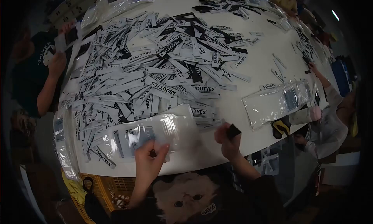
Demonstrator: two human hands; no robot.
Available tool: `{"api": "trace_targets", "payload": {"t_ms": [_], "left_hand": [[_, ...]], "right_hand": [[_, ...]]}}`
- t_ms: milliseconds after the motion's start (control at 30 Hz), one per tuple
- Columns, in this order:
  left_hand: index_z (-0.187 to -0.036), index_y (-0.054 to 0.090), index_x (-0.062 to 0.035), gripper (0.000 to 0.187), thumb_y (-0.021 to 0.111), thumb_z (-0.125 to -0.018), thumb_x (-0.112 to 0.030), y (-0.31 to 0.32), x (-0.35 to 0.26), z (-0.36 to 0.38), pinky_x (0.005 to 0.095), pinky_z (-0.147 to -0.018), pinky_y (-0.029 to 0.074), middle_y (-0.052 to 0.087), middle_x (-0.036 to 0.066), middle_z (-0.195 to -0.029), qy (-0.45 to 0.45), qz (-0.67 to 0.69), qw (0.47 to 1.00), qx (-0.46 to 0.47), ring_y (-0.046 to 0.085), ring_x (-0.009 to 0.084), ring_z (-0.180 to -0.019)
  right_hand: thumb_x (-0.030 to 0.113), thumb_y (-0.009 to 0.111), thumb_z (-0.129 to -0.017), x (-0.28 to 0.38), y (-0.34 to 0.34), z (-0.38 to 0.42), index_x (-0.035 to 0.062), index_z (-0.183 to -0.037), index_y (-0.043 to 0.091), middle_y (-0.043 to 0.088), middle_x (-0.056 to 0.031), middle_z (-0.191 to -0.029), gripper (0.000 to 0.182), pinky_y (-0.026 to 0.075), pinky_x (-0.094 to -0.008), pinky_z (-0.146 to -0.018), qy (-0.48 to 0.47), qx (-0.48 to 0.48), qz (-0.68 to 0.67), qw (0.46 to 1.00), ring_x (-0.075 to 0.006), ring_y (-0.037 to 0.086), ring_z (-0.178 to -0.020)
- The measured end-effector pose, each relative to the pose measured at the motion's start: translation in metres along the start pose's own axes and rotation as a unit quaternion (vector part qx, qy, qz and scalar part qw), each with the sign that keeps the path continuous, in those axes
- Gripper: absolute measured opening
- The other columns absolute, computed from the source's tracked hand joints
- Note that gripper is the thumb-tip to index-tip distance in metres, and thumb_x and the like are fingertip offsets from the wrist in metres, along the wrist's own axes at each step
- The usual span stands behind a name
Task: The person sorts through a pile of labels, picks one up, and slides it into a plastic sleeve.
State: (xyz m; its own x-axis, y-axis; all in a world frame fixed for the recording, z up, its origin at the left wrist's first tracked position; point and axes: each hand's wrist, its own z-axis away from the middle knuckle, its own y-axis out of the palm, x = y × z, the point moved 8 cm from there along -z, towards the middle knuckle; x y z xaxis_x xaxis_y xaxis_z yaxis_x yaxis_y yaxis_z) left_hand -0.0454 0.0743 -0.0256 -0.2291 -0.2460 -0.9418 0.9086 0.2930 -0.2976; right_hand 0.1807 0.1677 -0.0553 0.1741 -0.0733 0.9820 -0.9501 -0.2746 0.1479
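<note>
My left hand [149, 158] is closed in a pinch at the near edge of a clear plastic bag [180, 127], which lies over the front of a heap of strips. Printed grey and white pieces show through the bag's film. To the right, my right hand [229, 144] is closed on a small black piece [233, 131], held above the table [210, 156]. Its exact kind is not clear. Beyond both hands spreads the heap of white and black printed strips [163, 86], many lettered "ABOUTYES".
At right lie another clear bag [268, 105], yellow-and-black scissors [280, 128] and a pink-capped bottle [307, 115]. People work at the left and right edges. More clear bags [64, 142] hang over the left edge, above a yellow crate [116, 185].
</note>
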Motion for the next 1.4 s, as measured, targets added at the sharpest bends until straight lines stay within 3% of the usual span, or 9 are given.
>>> {"api": "trace_targets", "payload": {"t_ms": [133, 300, 600, 767, 833, 967, 1167, 1233, 1400], "left_hand": [[-0.061, 0.045, 0.0011, 0.029, 0.068, -0.075, -0.009, 0.015, 0.0, 0.001, 0.0254, -0.041, 0.036, 0.049, 0.008, -0.052, 0.089, -0.025, 0.996, -0.01, 0.047, 0.0102, -0.044], [-0.061, 0.043, 0.001, 0.026, 0.064, -0.076, -0.004, 0.019, -0.021, 0.002, 0.0287, -0.042, 0.038, 0.05, 0.01, -0.058, 0.128, -0.08, 0.988, 0.045, 0.05, 0.0184, -0.046], [-0.062, 0.045, 0.0006, 0.019, 0.06, -0.073, 0.003, 0.019, -0.037, 0.019, 0.0311, -0.04, 0.036, 0.047, 0.011, -0.06, 0.277, -0.16, 0.947, -0.017, 0.051, 0.025, -0.048], [-0.063, 0.051, -0.0034, 0.014, 0.064, -0.064, -0.001, -0.007, -0.061, 0.028, 0.0331, -0.049, 0.039, 0.053, 0.009, -0.068, 0.274, -0.191, 0.936, -0.109, 0.052, 0.025, -0.055], [-0.066, 0.056, -0.006, 0.012, 0.067, -0.06, -0.006, 0.007, -0.096, 0.055, 0.039, -0.064, 0.042, 0.056, 0.008, -0.082, 0.504, -0.173, 0.844, -0.061, 0.054, 0.0269, -0.072], [-0.083, 0.056, -0.0069, 0.034, 0.075, -0.056, -0.017, 0.032, -0.084, 0.038, 0.0427, -0.078, 0.04, 0.052, 0.012, -0.105, 0.456, -0.083, 0.875, 0.139, 0.047, 0.0332, -0.099], [-0.098, 0.04, -0.0101, 0.062, 0.081, -0.055, -0.027, 0.071, -0.05, 0.017, 0.0412, -0.077, 0.039, 0.043, 0.018, -0.115, 0.347, -0.119, 0.924, 0.107, 0.047, 0.0341, -0.097], [-0.095, 0.041, -0.0095, 0.061, 0.082, -0.054, -0.026, 0.07, -0.046, 0.012, 0.0413, -0.078, 0.039, 0.043, 0.018, -0.113, 0.316, -0.121, 0.935, 0.103, 0.047, 0.0341, -0.096], [-0.095, 0.041, -0.0082, 0.06, 0.081, -0.054, -0.024, 0.081, -0.047, 0.009, 0.0414, -0.08, 0.037, 0.043, 0.017, -0.113, 0.301, -0.184, 0.927, 0.128, 0.046, 0.0343, -0.096]], "right_hand": [[0.01, 0.064, -0.08, 0.041, 0.094, -0.004, 0.0004, -0.083, 0.056, 0.057, -0.0023, -0.07, 0.013, 0.041, -0.0228, -0.055, -0.064, 0.158, 0.197, 0.965, -0.0078, 0.052, -0.064], [0.011, 0.063, -0.078, -0.011, 0.102, 0.002, -0.0014, -0.089, 0.06, 0.057, -0.0071, -0.063, 0.017, 0.043, -0.0255, -0.056, 0.199, 0.254, 0.026, 0.946, -0.0068, 0.05, -0.059], [0.005, 0.064, -0.072, 0.005, 0.089, -0.008, 0.0037, -0.094, 0.064, 0.057, -0.0101, -0.062, 0.022, 0.042, -0.0254, -0.054, 0.063, 0.12, 0.264, 0.955, -0.0062, 0.047, -0.056], [0.002, 0.063, -0.071, 0.015, 0.089, -0.002, 0.0034, -0.091, 0.061, 0.058, -0.0031, -0.07, 0.02, 0.042, -0.023, -0.058, 0.066, 0.171, 0.116, 0.976, -0.0058, 0.049, -0.062], [0.001, 0.062, -0.071, 0.017, 0.088, 0.006, 0.0035, -0.09, 0.059, 0.057, 0.0, -0.073, 0.019, 0.041, -0.022, -0.059, 0.095, 0.209, 0.054, 0.972, -0.0055, 0.049, -0.065], [0.003, 0.06, -0.078, 0.03, 0.08, 0.023, 0.0018, -0.093, 0.051, 0.055, -0.0004, -0.074, 0.018, 0.041, -0.0236, -0.059, 0.124, 0.208, -0.046, 0.969, -0.0071, 0.049, -0.066], [0.002, 0.054, -0.083, -0.003, 0.015, 0.03, 0.003, -0.098, 0.052, 0.056, 0.0002, -0.087, 0.015, 0.037, -0.0198, -0.06, 0.1, 0.021, -0.179, 0.979, -0.0047, 0.048, -0.071], [0.007, 0.051, -0.086, 0.034, 0.004, 0.015, 0.0025, -0.104, 0.054, 0.06, -0.0016, -0.091, 0.018, 0.04, -0.0218, -0.062, -0.153, 0.016, 0.302, 0.941, -0.009, 0.053, -0.076], [0.013, 0.041, -0.094, 0.03, -0.011, 0.024, 0.0021, -0.113, 0.049, 0.043, -0.0144, -0.131, 0.023, 0.038, -0.0314, -0.093, -0.093, -0.024, -0.081, 0.992, -0.0208, 0.047, -0.114]]}}
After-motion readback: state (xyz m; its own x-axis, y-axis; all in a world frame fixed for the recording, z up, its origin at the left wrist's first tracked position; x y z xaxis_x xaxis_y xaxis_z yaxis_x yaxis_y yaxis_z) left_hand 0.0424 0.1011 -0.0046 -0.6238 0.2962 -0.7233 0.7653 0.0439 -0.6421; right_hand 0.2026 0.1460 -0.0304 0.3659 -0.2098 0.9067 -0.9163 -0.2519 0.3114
